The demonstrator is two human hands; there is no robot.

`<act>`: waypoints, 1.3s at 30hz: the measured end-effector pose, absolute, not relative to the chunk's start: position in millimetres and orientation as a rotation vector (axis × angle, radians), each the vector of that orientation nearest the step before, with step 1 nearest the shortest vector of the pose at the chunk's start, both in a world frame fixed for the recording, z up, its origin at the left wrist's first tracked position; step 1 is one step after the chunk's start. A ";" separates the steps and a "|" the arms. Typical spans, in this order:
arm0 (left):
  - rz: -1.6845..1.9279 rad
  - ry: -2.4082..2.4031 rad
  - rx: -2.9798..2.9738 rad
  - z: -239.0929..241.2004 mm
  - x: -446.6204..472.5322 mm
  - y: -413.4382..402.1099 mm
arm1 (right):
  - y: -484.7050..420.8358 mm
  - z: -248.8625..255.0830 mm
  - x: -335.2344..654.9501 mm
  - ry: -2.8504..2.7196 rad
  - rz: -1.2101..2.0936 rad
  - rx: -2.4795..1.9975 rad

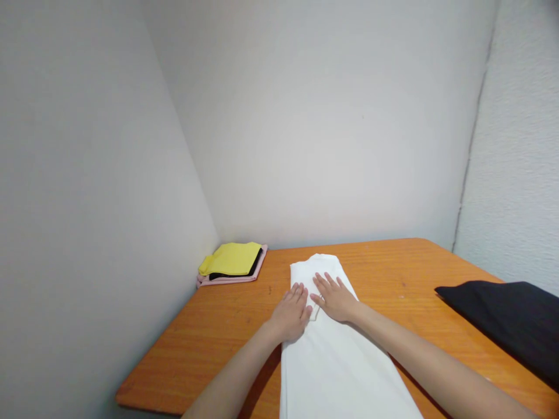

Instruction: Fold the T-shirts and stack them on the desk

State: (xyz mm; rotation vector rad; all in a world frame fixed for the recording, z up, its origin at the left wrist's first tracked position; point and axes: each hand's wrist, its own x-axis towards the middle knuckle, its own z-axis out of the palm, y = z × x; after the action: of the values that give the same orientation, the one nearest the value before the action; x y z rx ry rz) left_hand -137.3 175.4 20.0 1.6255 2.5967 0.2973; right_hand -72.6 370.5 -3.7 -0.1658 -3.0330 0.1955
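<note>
An orange wooden table (pixel 393 273) is filling a white-walled corner, bearing a long white cloth (pixel 336 361) running from the near edge toward the far wall. A black fabric (pixel 506 320) is lying at right, a yellow, black and pink folded stack (pixel 231 263) far left. Left hand (pixel 292 311) and right hand (pixel 335 298) are pressing flat on the cloth, fingers spread, gripping nothing (soft, light fabric, likely best pinched at corners).
</note>
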 end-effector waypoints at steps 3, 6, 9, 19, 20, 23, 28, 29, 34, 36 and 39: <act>0.287 2.623 1.640 14.7 -152.1 188.2 | 387.3 -10.5 -87.0 -3.018 0.206 -0.156; 0.280 2.661 1.641 9.7 -165.7 204.3 | 403.8 -9.9 -102.2 -3.002 0.200 -0.154; 0.264 2.695 1.641 6.4 -174.9 216.9 | 414.2 -7.0 -111.4 -2.994 0.158 -0.147; 0.248 2.806 1.819 46.5 -149.0 205.3 | 394.2 38.9 -63.1 -2.929 0.079 -0.063; 0.240 2.793 1.912 52.9 -140.6 190.9 | 394.0 43.2 -40.5 -2.923 0.085 0.027; 0.220 2.693 2.130 69.1 -107.2 130.2 | 395.8 53.2 49.1 -2.913 0.149 0.326; 0.005 2.173 2.395 77.9 -43.6 45.0 | 389.7 59.4 178.6 -3.008 0.217 0.619; -0.029 2.100 2.452 75.6 -34.3 39.1 | 387.4 57.3 190.2 -3.012 0.214 0.641; -0.218 2.159 2.685 44.2 -16.9 47.1 | 380.0 22.0 194.7 -2.856 0.108 0.599; -0.225 2.249 2.685 33.2 -16.0 53.4 | 378.5 8.3 189.8 -2.832 0.023 0.574; -0.034 2.320 2.676 29.8 -11.6 56.3 | 374.6 1.8 189.7 -2.808 -0.039 0.588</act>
State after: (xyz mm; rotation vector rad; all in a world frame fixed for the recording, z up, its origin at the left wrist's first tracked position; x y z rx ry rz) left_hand -11.6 56.3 29.8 2.6764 2.3197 -0.0339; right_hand 189.7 374.6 1.8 0.5877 -2.8084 -0.0393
